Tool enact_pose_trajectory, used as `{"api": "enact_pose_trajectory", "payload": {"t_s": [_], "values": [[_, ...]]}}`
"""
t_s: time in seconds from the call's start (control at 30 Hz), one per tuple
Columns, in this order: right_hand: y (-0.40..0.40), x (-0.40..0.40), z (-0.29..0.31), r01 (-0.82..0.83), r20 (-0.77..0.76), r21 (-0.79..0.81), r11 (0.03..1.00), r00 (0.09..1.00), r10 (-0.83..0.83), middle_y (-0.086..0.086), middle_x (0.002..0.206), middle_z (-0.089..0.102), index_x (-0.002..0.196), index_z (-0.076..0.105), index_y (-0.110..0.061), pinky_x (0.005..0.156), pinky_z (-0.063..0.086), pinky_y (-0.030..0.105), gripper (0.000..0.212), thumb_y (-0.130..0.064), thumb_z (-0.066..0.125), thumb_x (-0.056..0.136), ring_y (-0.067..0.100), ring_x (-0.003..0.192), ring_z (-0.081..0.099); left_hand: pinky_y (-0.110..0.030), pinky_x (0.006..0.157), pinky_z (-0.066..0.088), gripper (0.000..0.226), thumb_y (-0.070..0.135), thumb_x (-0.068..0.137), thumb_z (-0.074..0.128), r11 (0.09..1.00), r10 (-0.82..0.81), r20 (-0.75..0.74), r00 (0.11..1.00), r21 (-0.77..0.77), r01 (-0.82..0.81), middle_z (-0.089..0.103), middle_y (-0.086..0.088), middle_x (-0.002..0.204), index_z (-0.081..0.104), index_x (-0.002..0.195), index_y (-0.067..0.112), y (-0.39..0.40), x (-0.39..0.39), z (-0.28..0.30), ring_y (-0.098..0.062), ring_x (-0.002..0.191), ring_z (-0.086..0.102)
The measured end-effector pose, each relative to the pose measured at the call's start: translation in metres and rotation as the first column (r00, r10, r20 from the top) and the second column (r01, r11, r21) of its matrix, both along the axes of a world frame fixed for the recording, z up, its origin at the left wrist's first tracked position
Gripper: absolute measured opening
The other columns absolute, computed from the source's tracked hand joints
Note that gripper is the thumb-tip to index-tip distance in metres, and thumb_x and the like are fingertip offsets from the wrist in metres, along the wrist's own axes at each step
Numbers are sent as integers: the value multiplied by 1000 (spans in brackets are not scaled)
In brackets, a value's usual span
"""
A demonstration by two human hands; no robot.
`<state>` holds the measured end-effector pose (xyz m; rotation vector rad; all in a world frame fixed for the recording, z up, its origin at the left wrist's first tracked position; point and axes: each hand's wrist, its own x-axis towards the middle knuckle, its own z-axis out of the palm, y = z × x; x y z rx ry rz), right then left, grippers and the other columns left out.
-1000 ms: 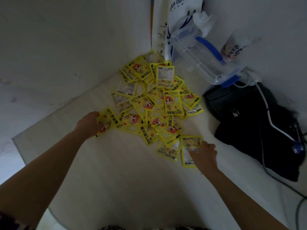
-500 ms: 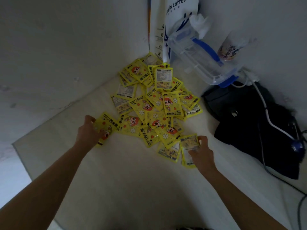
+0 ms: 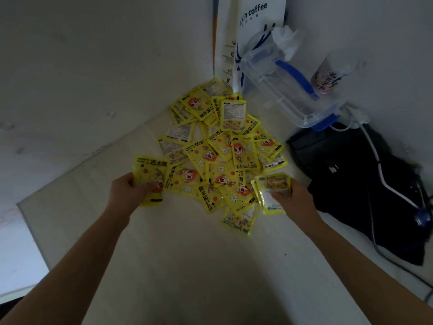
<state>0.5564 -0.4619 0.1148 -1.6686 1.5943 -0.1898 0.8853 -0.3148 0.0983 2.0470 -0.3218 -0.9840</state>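
At the near edge of the pile of yellow packets (image 3: 222,156) on the desk (image 3: 187,254), we hold one packet in each hand. Our left hand (image 3: 127,193) curls round the left packet (image 3: 146,171), printed face up, at the pile's left side. Our right hand (image 3: 296,199) pinches the right packet (image 3: 273,184) at the pile's right side, near a black bag (image 3: 346,184). Behind the pile, a clear box (image 3: 288,95) sits tilted in the corner.

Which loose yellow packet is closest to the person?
The yellow foil packet at the near edge of the pile, just left of the right hand. It sticks out toward the person; all other loose packets lie farther back.
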Motion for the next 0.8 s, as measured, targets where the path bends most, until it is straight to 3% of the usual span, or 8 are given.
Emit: {"api": "enact_pose_trajectory", "payload": {"t_s": [0.07,0.17,0.33,0.5,0.57,0.73,0.8], "values": [[-13,11,1,-49,32,-15,999,998,49,5,96,62,111,62,-4,71,41,16,26,-9,67,86,20,90,60,-44,68,61,35,14,67,85,999,17,-61,998,-47,-20,74,-14,90,71,98,6,-13,-6,0,-29,77,73],[-34,31,2,-95,40,-17,995,995,95,4,102,61,115,59,-7,75,39,23,28,-14,65,88,17,91,56,-47,76,59,29,15,68,84,995,48,-127,991,-82,-59,74,-12,91,71,95,10,-37,-19,0,-30,84,72],[-68,65,-3,-19,163,69,997,987,8,13,106,67,113,63,-5,86,51,40,27,-10,66,86,29,101,63,-49,76,59,32,15,67,84,990,109,-251,962,-65,-129,75,-12,92,71,96,10,-78,-41,-7,-30,82,73],[-95,86,-24,-2,172,92,996,985,-14,18,103,67,113,65,-1,67,43,28,28,-5,65,85,20,79,58,-50,74,59,34,10,70,82,973,215,-329,920,-14,-232,74,-12,94,70,102,9,-106,-55,-19,-29,80,72],[-104,89,-34,-16,111,66,998,994,9,19,104,67,114,64,2,66,43,28,29,-5,65,85,20,79,58,-47,72,59,31,11,72,81,963,261,-332,906,20,-270,73,-12,93,69,101,10,-112,-58,-22,-28,79,71],[-114,92,-50,-47,26,53,998,999,45,18,113,66,115,63,-1,85,52,37,35,-12,69,83,32,104,63,-26,56,51,24,12,76,77,951,304,-267,915,28,-308,69,-4,83,67,97,14,-122,-65,-27,-18,68,64],[-115,94,-54,-57,32,62,996,998,55,18,112,67,113,64,-2,88,53,43,35,-12,70,81,33,103,64,-27,58,51,24,12,77,76,958,282,-250,926,28,-284,68,-3,84,67,99,14,-127,-68,-26,-20,74,65]]}}
